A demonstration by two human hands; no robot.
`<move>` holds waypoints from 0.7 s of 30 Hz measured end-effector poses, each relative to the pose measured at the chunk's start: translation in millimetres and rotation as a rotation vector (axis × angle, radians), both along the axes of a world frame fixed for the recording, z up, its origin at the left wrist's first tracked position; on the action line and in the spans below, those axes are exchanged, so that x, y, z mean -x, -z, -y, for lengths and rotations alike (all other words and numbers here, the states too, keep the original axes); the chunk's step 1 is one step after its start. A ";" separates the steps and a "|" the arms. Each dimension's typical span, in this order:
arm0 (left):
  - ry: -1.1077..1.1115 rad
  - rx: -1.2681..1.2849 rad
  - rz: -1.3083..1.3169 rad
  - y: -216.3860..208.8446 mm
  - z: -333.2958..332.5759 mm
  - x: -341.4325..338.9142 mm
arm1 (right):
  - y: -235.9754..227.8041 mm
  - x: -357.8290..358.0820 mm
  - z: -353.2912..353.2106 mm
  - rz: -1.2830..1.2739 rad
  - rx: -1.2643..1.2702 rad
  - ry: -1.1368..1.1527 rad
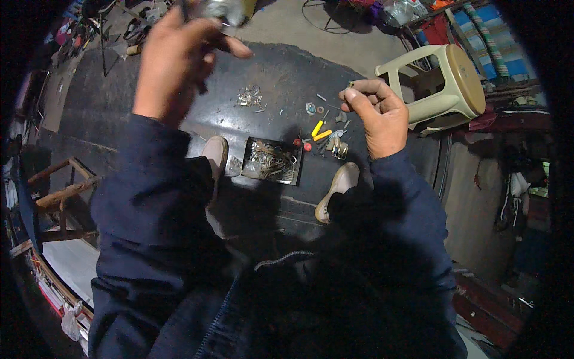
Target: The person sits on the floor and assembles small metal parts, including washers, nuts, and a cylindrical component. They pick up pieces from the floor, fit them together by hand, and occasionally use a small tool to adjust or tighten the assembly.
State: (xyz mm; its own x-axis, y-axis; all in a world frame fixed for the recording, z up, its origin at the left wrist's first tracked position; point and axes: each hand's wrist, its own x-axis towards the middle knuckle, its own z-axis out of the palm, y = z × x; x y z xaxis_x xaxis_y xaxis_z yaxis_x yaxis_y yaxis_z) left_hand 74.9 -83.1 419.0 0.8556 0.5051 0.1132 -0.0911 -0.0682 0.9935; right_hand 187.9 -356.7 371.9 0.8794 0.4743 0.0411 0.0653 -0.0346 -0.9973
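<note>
My left hand [173, 72] is raised at the upper left, its fingers bent and partly blurred. At its fingertips is a shiny silvery rounded object [222, 9], cut off by the top edge; its kind is unclear. My right hand [381, 116] is held up on the right, thumb and forefinger pinched on a small dark piece [350, 85] too small to name. Below, between my shoes, sits a shallow tray [297, 175] filled with screws and small metal hardware. Two yellow-handled tools [318, 128] lie on the dark floor mat near the right hand.
A cream plastic stool [445, 78] lies on its side at the right. Small metal parts [250, 97] are heaped on the dark mat [209, 113]. A glass jar [338, 148] lies near my right shoe [341, 188]. A wooden frame [63, 191] stands at the left.
</note>
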 end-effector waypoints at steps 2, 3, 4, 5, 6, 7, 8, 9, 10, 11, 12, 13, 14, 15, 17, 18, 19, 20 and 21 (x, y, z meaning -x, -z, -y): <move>-0.015 -0.019 0.013 -6.0 -25.7 15.0 | 15.2 2.9 8.6 -0.046 0.012 -0.045; -0.006 -0.030 0.039 -7.2 -35.8 21.4 | 24.9 5.7 11.6 -0.061 0.079 -0.030; -0.100 0.019 0.050 -5.2 -42.1 25.7 | 35.6 9.9 13.8 -0.064 0.113 -0.040; -0.194 0.069 0.060 -3.6 -47.8 30.5 | 46.0 14.0 16.1 -0.067 0.147 -0.050; -0.156 0.024 0.077 -4.2 -54.1 36.7 | 55.3 19.3 20.0 -0.034 0.226 -0.054; -0.187 0.029 0.044 -5.2 -60.0 42.1 | 64.7 24.0 22.4 0.012 0.307 -0.051; -0.228 0.031 0.019 -4.6 -63.9 47.5 | 74.1 28.5 24.2 0.006 0.344 -0.077; -0.224 -0.012 0.007 -4.3 -67.7 52.1 | 82.8 32.9 25.9 -0.025 0.424 -0.077; -0.237 0.014 -0.038 -4.6 -72.5 55.5 | 91.0 37.8 27.8 -0.017 0.448 -0.099; -0.220 0.016 -0.075 -4.8 -76.8 58.7 | 97.4 42.4 30.8 -0.023 0.482 -0.144; -0.203 0.018 -0.113 -3.6 -80.3 60.7 | 104.8 45.8 31.4 -0.014 0.503 -0.171; -0.204 0.007 -0.113 -2.3 -83.4 62.3 | 112.4 49.3 31.3 -0.008 0.520 -0.198; -0.204 -0.004 -0.113 -0.7 -86.0 63.4 | 119.3 51.7 31.1 -0.004 0.535 -0.232; -0.203 -0.015 -0.112 1.2 -88.0 64.1 | 125.9 53.6 30.7 0.001 0.550 -0.266; -0.203 -0.041 -0.107 3.6 -91.3 64.2 | 137.8 55.5 29.7 0.054 0.588 -0.325; -0.203 -0.056 -0.104 4.0 -92.6 64.4 | 143.9 56.6 28.7 0.101 0.612 -0.351; -0.194 -0.068 -0.114 4.0 -93.7 64.2 | 148.9 56.0 28.7 0.147 0.636 -0.378; -0.185 -0.080 -0.124 4.0 -95.1 64.1 | 152.7 57.1 32.2 0.136 0.663 -0.371; -0.166 -0.090 -0.146 3.9 -96.3 64.4 | 158.1 56.1 33.6 0.166 0.682 -0.382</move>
